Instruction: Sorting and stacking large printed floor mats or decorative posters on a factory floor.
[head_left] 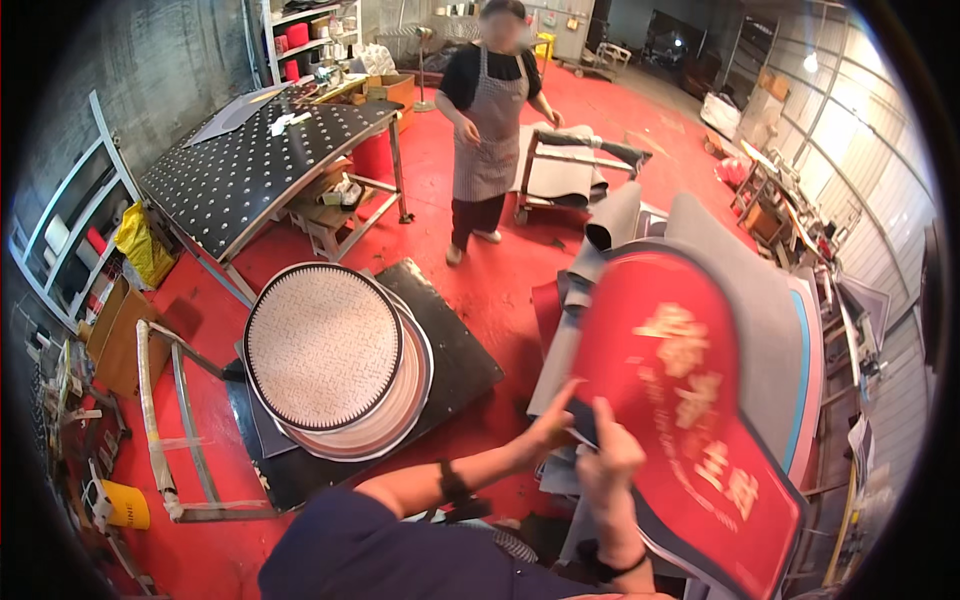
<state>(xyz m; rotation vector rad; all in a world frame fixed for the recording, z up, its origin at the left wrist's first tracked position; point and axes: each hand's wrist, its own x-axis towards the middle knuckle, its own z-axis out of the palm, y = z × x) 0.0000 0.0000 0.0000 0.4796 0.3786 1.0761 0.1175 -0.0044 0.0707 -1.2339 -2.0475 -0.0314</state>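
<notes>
A red floor mat point(655, 350) with a dark border, gold lettering and a wavy outline is tilted up at my right. It is slightly blurred. My left hand point(548, 430) is at its near left edge, a finger or thumb along the border and the other fingers partly hidden. Close beside it, my right hand point(612, 462) grips the same edge, with one digit pointing up over the red face. Behind and under the mat lies a stack of grey mats point(755, 300), one with a blue edge.
Round patterned mats point(322, 345) are stacked on a black platform point(455, 345) at my left. Beyond stands a black studded table point(270, 160). A person in an apron point(485, 130) faces me from across the red floor. A metal frame point(160, 430) stands at the left.
</notes>
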